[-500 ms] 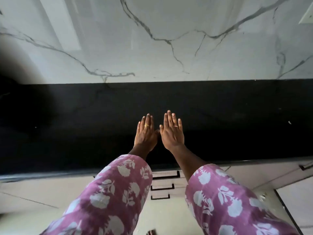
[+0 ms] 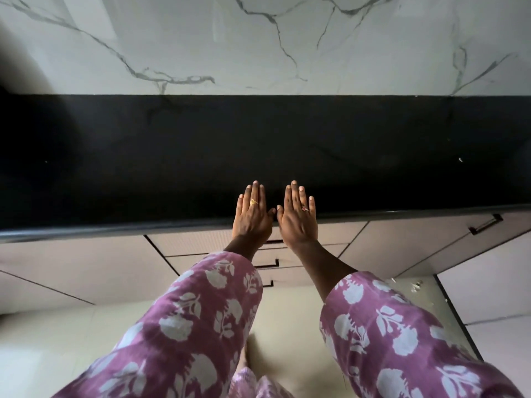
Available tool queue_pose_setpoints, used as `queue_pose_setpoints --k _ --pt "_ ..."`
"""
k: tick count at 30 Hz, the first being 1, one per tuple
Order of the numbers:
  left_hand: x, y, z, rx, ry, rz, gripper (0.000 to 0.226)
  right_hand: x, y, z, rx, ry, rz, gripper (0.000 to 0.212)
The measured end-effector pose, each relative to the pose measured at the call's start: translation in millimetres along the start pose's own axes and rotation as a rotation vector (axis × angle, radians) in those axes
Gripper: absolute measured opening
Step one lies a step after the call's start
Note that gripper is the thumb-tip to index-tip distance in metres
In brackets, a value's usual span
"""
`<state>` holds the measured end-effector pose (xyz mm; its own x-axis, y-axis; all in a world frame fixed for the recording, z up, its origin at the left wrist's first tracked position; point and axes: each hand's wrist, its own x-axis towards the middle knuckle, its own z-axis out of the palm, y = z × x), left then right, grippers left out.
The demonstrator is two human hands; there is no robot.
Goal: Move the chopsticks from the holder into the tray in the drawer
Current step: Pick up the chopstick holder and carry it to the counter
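Observation:
My left hand [image 2: 252, 215] and my right hand [image 2: 297, 215] lie flat, palms down, side by side at the front edge of the black countertop [image 2: 143, 168]. Both hold nothing, with the fingers straight and together. Below the edge is a stack of closed drawers [image 2: 287, 261] with black handles, partly hidden by my forearms. No chopsticks, holder or tray show in this view.
A white marble wall [image 2: 258, 41] rises behind the counter. Pale cabinet fronts run left and right under the counter, one with a black handle [image 2: 485, 224] at the right. The cream floor [image 2: 57, 340] lies below, between my purple floral sleeves.
The view has tilted down and back, so more of the drawers and floor show. My hands now sit at the counter's front edge instead of further onto it.

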<state>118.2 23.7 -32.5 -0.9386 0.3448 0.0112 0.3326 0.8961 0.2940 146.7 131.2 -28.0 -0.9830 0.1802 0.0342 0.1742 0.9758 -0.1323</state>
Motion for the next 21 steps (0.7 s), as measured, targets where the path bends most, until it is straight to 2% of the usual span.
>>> queue_pose_setpoints --k 12,21 --pt "-124 41 49 0.02 -0.106 0.078 0.063 -141 28 29 0.118 -0.036 0.101 0.056" --pt "-203 68 87 0.095 -0.249 0.344 0.063 -268 47 65 0.214 -0.121 0.488 0.056"
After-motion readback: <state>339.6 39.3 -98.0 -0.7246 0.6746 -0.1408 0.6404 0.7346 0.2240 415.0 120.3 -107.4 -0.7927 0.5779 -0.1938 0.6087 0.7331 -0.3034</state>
